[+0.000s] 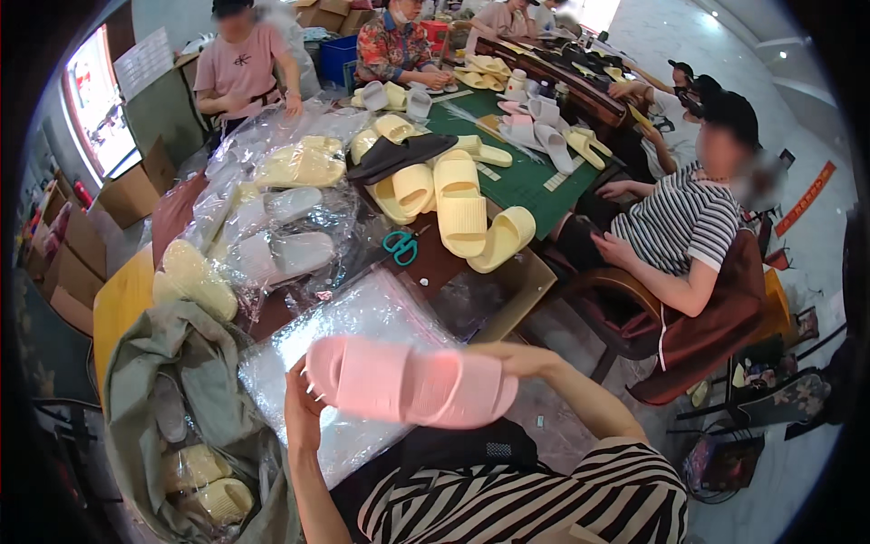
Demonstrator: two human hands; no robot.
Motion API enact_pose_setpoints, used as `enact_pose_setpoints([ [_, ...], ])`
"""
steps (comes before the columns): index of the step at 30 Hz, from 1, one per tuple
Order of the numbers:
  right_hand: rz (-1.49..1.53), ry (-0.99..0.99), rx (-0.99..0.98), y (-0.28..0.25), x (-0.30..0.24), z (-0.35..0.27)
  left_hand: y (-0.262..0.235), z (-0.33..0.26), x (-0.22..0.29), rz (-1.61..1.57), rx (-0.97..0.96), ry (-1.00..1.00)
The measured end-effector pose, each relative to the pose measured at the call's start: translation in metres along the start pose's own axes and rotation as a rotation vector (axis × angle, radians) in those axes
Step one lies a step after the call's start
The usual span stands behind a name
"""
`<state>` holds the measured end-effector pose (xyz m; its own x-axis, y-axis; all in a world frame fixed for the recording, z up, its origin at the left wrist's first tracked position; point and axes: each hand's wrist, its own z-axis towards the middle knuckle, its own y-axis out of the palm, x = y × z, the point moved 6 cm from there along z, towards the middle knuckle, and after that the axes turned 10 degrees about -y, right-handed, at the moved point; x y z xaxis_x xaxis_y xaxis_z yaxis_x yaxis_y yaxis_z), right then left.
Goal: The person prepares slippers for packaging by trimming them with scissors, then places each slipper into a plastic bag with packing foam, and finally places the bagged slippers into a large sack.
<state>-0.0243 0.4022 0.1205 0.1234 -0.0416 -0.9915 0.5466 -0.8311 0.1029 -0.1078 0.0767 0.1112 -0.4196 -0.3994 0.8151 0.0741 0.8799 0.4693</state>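
In front of my body I hold a pair of pink slide slippers (435, 388), fitted together end over end and slightly blurred. My left hand (302, 403) grips their left end, its fingers partly hidden by the sole. At the far right end my right hand (518, 359) is closed on the upper edge, with its fingertips behind the slippers. Just beneath them lies a stack of clear plastic bags (313, 358). Beyond it, teal-handled scissors (400, 247) rest near a pile of cream-yellow slippers (460, 204) with a black slipper (399, 159) on top.
Grey and yellow slippers in clear wrap (281, 258) cover the table's left part. At lower left, an olive cloth sack (136, 372) holds more slippers. An open cardboard box (530, 286) is below the pile. Several people sit or stand around the green-topped table (553, 195).
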Motion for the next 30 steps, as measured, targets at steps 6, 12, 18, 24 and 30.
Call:
enact_pose_setpoints([
  [6,-0.018,-0.379,0.903,-0.104,0.020,-0.067,-0.029,-0.001,-0.024,0.376,-0.014,-0.003],
  [12,-0.569,-0.453,1.397,-0.148,0.067,-0.112,-0.048,-0.003,-0.044,0.439,0.097,-0.083],
  [18,-0.371,-0.204,1.609,-0.177,0.123,-0.114,-0.062,-0.002,-0.060,0.432,0.090,-0.122],
  [24,-0.382,-0.167,1.551,-0.201,0.123,-0.077,-0.065,-0.004,-0.066,0.440,0.096,-0.144],
  [30,-0.398,-0.053,1.494,-0.234,0.122,-0.045,-0.062,-0.004,-0.069,0.429,0.090,-0.144],
])
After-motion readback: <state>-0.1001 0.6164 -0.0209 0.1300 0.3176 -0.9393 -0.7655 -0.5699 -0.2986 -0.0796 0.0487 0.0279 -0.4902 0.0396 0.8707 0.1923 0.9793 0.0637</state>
